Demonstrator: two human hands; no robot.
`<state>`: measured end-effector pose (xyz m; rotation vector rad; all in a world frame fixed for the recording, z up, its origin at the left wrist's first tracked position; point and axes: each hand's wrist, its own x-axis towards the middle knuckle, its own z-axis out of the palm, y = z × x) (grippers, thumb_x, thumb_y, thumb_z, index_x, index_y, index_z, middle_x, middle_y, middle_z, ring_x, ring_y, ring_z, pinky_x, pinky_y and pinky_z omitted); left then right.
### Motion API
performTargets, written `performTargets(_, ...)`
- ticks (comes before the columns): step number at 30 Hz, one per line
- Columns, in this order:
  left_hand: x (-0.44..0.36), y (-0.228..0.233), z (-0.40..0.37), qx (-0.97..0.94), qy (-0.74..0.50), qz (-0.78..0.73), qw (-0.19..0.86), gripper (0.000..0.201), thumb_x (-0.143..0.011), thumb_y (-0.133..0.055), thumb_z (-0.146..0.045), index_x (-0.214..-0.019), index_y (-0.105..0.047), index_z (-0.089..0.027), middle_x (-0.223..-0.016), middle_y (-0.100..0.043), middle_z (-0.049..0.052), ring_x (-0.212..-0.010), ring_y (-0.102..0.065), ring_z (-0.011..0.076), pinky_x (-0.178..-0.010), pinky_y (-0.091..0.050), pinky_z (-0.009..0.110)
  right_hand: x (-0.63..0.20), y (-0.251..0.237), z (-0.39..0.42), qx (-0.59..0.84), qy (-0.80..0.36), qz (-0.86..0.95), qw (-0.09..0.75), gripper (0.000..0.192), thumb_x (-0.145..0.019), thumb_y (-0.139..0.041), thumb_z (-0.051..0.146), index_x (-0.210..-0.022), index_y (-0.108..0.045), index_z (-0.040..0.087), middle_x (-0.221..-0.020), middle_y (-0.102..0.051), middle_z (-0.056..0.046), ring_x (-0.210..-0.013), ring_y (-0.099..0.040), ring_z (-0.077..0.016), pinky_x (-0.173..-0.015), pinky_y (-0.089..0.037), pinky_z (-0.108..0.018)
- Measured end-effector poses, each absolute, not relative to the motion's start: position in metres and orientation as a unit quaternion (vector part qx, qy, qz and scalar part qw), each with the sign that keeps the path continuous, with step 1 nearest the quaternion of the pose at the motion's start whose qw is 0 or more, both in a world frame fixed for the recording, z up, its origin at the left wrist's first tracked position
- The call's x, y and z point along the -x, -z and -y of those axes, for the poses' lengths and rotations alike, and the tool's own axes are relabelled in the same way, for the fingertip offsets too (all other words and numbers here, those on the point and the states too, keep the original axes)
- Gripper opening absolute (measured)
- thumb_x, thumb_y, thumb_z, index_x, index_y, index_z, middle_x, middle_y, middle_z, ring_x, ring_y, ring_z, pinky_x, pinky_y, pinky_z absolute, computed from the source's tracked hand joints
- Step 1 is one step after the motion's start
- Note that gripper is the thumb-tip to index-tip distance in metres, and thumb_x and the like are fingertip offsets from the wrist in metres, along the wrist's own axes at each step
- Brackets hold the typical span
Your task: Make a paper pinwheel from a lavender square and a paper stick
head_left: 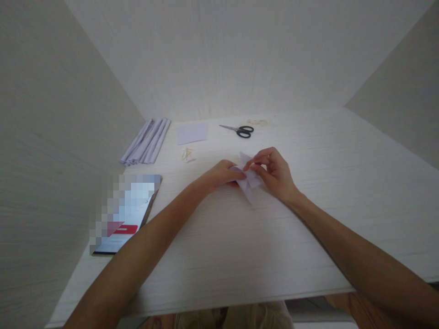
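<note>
A white piece of paper (pixel 249 188), folded into a pinwheel-like shape with pointed flaps, is held a little above the table. On its left side, my left hand (pixel 224 173) grips it, thumb on top and fingers underneath. My right hand (pixel 274 171) has its thumb and index finger closed together at the paper's upper right, by a folded corner. Whether anything small is also between those right fingertips, I cannot tell.
Black-handled scissors (pixel 242 131) lie behind the hands, beside pale thin bits (pixel 258 122). Another small pale pile (pixel 188 154) lies left of them, near a flat paper sheet (pixel 192 133). Rolled papers (pixel 147 142) and a tablet (pixel 137 205) are at the left. Walls enclose the table.
</note>
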<state>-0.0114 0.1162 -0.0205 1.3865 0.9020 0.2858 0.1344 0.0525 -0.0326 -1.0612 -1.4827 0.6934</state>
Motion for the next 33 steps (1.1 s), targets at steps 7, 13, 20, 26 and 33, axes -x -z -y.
performTargets(7, 0.0122, 0.0174, -0.1153, -0.618, -0.126, -0.393, 0.669, 0.013, -0.056, -0.062, -0.019, -0.066, -0.062, -0.011, -0.059, -0.057, -0.001, -0.054, -0.051, 0.0071, -0.058, -0.04, 0.021, -0.1389, 0.0358, -0.0562, 0.494, -0.247, 0.618, 0.559, 0.011, -0.066, -0.064, 0.026, -0.067, -0.055, 0.019, -0.064, -0.059, 0.0, -0.061, -0.055, -0.0133, -0.06, -0.042, -0.029)
performTargets(13, 0.0133, 0.0199, -0.1169, -0.628, -0.125, -0.377, 0.669, 0.011, -0.058, -0.061, -0.021, -0.063, -0.061, -0.011, -0.057, -0.055, -0.002, -0.053, -0.049, 0.0067, -0.057, -0.039, 0.021, -0.1395, 0.0371, -0.0567, 0.51, -0.211, 0.626, 0.551, 0.009, -0.067, -0.064, 0.027, -0.066, -0.06, 0.019, -0.063, -0.058, 0.0, -0.06, -0.05, -0.013, -0.058, -0.04, -0.029)
performTargets(20, 0.0123, 0.0203, -0.1165, -0.629, -0.131, -0.377, 0.667, 0.011, -0.058, -0.06, -0.021, -0.064, -0.061, -0.011, -0.056, -0.055, -0.002, -0.052, -0.048, 0.0066, -0.055, -0.037, 0.021, -0.1372, 0.0361, -0.0548, 0.533, -0.143, 0.633, 0.543, 0.005, -0.067, -0.062, 0.023, -0.065, -0.06, 0.019, -0.061, -0.057, 0.001, -0.057, -0.049, -0.0116, -0.056, -0.04, -0.026)
performTargets(26, 0.0115, 0.0206, -0.1166, -0.62, -0.136, -0.376, 0.675, 0.01, -0.058, -0.06, -0.02, -0.062, -0.061, -0.011, -0.057, -0.056, -0.001, -0.053, -0.049, 0.0072, -0.057, -0.037, 0.021, -0.1359, 0.0359, -0.0544, 0.527, -0.113, 0.635, 0.553, 0.002, -0.067, -0.062, 0.019, -0.066, -0.061, 0.018, -0.059, -0.057, 0.002, -0.055, -0.049, -0.0101, -0.053, -0.04, -0.025)
performTargets(33, 0.013, 0.0179, -0.116, -0.6, -0.135, -0.376, 0.694, 0.007, -0.059, -0.058, -0.017, -0.059, -0.06, -0.011, -0.057, -0.057, -0.001, -0.051, -0.049, 0.0067, -0.056, -0.037, 0.021, -0.1368, 0.0363, -0.0536, 0.518, -0.08, 0.65, 0.55, 0.002, -0.068, -0.062, 0.018, -0.066, -0.061, 0.018, -0.061, -0.059, 0.001, -0.055, -0.049, -0.0097, -0.053, -0.041, -0.024)
